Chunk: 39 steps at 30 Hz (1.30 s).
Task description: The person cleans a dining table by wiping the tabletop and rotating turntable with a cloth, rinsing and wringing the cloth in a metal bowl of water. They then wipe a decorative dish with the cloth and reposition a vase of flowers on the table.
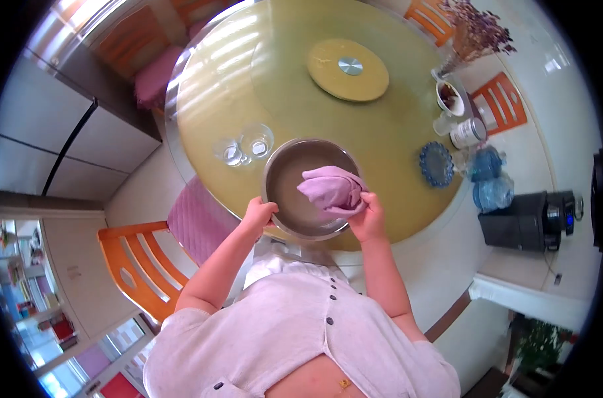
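A round metal basin is at the near edge of the round table. My left hand is closed on the basin's left rim. On the other side, my right hand grips a bunched pink cloth at the basin's right rim; whether these fingers also hold the rim I cannot tell. The cloth lies over the right part of the basin, its lower edge inside. Just beyond the basin stand two clear glasses, one glass near the rim and another glass to its left.
The yellow-topped table carries a turntable at the back. Along its right side are a blue glass dish, a can and a white bowl. An orange chair with a pink seat cover stands at my left.
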Available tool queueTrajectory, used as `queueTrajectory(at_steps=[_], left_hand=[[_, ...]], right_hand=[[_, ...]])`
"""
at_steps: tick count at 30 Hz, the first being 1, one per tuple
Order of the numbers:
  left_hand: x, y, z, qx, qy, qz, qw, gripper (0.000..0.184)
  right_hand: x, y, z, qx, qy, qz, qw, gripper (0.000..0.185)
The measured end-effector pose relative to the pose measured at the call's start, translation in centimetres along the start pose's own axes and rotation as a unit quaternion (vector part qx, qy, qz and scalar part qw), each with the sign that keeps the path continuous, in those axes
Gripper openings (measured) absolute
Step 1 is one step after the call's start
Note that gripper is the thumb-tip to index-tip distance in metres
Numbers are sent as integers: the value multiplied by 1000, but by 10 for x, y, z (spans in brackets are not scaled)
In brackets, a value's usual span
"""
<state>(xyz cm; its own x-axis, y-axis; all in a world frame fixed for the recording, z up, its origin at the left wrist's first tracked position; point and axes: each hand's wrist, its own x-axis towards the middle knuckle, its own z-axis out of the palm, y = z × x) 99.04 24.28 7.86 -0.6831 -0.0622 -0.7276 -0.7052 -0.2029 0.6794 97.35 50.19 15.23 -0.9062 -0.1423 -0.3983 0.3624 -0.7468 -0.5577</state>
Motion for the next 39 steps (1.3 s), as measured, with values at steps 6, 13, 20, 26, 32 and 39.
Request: queueTrajectory(at_steps=[6,13,20,26,32,39], left_hand=[[23,18,52,-31,37,-1,999,13],[67,71,93,-55,91,24,994,7],[132,104,108,-78,117,54,989,11],[164,134,116,-82,86,62,991,8],[194,138,116,-105,64,52,991,15],[114,72,127,36,167,226,959,25]], right_hand=[[14,-57,-19,-25,-95,68,993,43],[36,-85,-51,11,-109,95,989,48],[48,-87,-82,-64,-6,40,997,46],[51,-81,-94,-58,19,73,995,55],[60,-66,-131,-99,21,80,992,58],[62,-6,-90,-835,-171,-110,511,65]])
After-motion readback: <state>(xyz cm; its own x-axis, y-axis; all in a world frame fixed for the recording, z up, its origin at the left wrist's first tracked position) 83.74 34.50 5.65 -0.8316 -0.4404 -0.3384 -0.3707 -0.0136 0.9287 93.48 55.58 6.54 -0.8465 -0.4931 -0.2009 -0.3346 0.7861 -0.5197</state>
